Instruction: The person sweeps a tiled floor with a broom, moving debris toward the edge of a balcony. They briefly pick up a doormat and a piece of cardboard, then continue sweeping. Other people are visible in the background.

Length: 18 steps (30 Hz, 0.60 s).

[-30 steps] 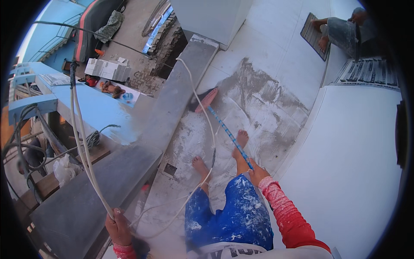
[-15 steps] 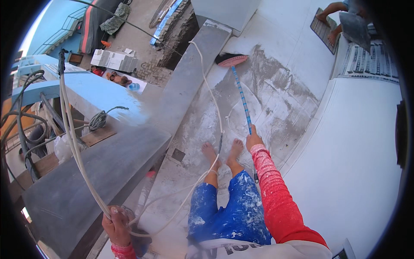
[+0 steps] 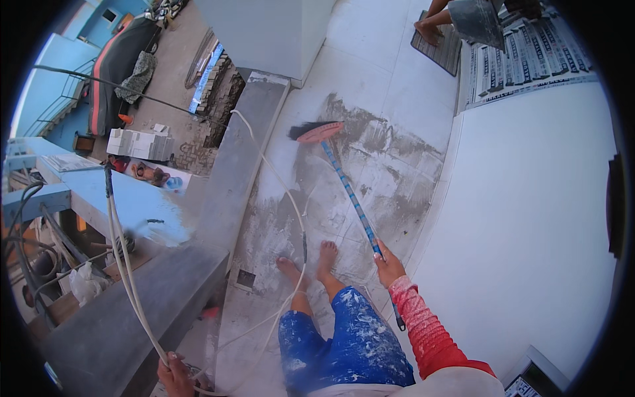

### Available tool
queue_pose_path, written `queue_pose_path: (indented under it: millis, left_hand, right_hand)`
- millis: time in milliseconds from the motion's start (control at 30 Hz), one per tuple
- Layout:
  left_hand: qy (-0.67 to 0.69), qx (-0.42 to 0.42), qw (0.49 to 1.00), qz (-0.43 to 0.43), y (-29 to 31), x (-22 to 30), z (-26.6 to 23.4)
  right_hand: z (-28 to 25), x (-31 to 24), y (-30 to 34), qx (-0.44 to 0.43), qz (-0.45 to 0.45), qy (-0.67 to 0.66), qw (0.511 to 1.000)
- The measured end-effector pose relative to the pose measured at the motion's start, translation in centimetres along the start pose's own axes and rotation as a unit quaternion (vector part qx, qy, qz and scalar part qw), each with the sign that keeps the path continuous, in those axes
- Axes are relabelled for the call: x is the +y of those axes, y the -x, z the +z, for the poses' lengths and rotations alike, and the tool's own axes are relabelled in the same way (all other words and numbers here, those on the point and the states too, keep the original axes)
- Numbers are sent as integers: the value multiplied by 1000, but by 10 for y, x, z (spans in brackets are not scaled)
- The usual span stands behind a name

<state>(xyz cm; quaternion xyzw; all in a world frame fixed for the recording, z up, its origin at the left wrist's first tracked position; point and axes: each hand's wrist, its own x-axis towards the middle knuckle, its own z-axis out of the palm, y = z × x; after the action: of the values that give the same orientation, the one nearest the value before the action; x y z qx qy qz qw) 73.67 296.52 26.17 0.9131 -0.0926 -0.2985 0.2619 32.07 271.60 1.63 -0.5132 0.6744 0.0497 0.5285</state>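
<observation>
My right hand [image 3: 389,264] grips the blue banded handle [image 3: 350,192] of a broom, fingers wrapped round it, with the handle's end sticking out below. The pinkish-red broom head [image 3: 321,132] with dark bristles rests on the smeared floor [image 3: 390,178] beyond my bare feet; its bristles are blurred. At the lower left, my left hand [image 3: 175,376] is closed around a pale cable [image 3: 126,264]. Doubled strands rise from this hand past the ledge, and another length of pale cable [image 3: 274,169] loops across the floor and over the low wall.
A grey ledge [image 3: 139,291] and low wall [image 3: 248,126] border my left, with a drop to a yard beyond. A white wall [image 3: 522,218] stands at right. Another person's feet [image 3: 430,32] are on a mat [image 3: 436,49], beside stacked packaged strips [image 3: 522,56]. A square floor opening [image 3: 245,278] lies near my left foot.
The whole view has shifted. Over the floor, the broom head has come slightly toward me and to the right, onto the grey smear. Both hands keep their holds.
</observation>
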Motion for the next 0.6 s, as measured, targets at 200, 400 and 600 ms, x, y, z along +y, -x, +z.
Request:
queue_pose_path:
  millis: [200, 400, 600]
  left_hand:
    - [-58, -21, 998, -6, 8, 23, 35]
    - [-95, -46, 993, 45, 10, 47, 50]
    - [-48, -64, 996, 36, 8, 57, 47]
  right_hand:
    - [-37, -110, -220, 47, 21, -135, 989]
    - [-1, -127, -276, 103, 37, 62, 992]
    - [12, 6, -161, 41, 105, 120, 986]
